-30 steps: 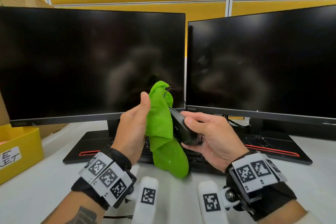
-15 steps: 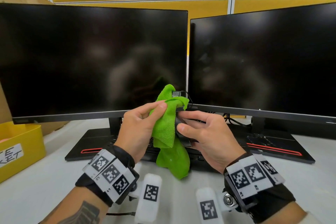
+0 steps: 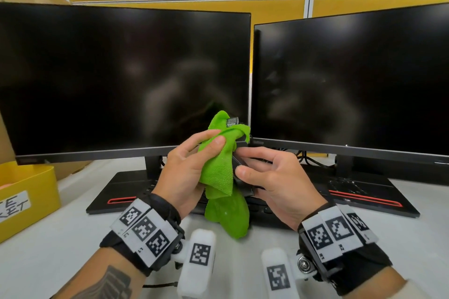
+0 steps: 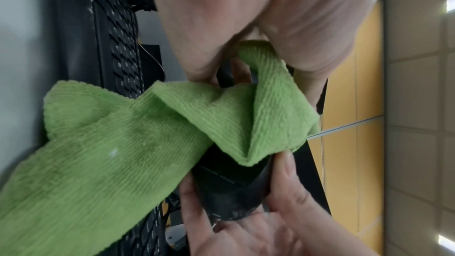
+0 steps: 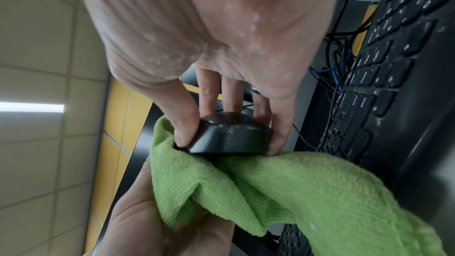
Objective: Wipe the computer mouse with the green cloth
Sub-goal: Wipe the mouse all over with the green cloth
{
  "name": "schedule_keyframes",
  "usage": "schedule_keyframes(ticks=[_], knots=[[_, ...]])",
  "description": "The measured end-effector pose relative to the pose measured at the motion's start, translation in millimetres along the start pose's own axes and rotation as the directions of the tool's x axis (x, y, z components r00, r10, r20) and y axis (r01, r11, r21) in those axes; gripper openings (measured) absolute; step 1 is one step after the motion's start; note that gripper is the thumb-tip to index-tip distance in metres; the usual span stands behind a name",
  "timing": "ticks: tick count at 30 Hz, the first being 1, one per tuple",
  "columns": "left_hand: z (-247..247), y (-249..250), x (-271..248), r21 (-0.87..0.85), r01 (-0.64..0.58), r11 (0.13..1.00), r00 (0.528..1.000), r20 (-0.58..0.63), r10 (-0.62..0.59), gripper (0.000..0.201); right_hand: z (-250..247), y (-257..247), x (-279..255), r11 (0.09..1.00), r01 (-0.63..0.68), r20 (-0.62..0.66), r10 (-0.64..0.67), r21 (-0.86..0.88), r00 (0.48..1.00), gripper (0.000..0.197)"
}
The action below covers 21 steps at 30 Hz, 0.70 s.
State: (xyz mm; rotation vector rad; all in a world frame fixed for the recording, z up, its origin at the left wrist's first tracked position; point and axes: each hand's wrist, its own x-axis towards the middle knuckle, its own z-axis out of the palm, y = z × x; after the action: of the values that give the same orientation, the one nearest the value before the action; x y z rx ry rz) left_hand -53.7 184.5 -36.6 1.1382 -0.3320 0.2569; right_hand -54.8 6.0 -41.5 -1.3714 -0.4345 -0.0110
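Observation:
A black computer mouse is held in the air above the keyboard, between the two monitors. My right hand grips it by its sides with thumb and fingers. The green cloth is draped over the mouse's left face, its tail hanging toward the table. My left hand holds the cloth, thumb and fingers pressing it against the mouse. Most of the mouse is hidden by cloth in the head view.
Two dark monitors stand close behind the hands. A black keyboard lies under them on the white table. A yellow bin sits at the left edge. Cables run behind the right hand.
The mouse and cloth came down and were turned. My left hand shifted from thumb-up beside the cloth to fingers folded over its top, and the cloth bunched around the mouse's front.

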Motion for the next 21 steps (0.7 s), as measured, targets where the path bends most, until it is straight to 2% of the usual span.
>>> schedule_keyframes(ticks=[5, 10, 15, 18, 21], knots=[[-4.3, -1.7, 1.7, -0.052, 0.072, 0.996, 0.997, -0.006, -0.073, 0.046, -3.0, 0.8, 0.2, 1.000, -0.011, 0.017, 0.011, -0.005, 1.000, 0.037], [-7.8, -1.5, 4.2, -0.066, 0.064, 0.996, 0.997, -0.038, -0.067, 0.044, -2.5, 1.4, -1.6, 0.999, -0.019, 0.057, 0.016, 0.041, 0.998, 0.038], [-10.3, -5.4, 5.5, -0.103, 0.050, 0.993, 0.994, -0.091, -0.059, 0.038, -5.0, 1.4, 0.3, 0.982, -0.046, 0.121, 0.024, 0.182, 0.992, 0.054], [-5.2, -3.4, 2.5, -0.110, 0.061, 0.992, 0.996, -0.057, -0.068, 0.047, -8.5, 1.5, 1.8, 0.972, -0.068, 0.137, 0.037, 0.226, 0.990, 0.057], [1.7, -3.0, -1.9, -0.084, 0.080, 0.993, 0.997, -0.001, -0.080, 0.053, -9.9, 3.9, 1.7, 0.981, -0.059, 0.128, 0.035, 0.184, 0.991, 0.055]])
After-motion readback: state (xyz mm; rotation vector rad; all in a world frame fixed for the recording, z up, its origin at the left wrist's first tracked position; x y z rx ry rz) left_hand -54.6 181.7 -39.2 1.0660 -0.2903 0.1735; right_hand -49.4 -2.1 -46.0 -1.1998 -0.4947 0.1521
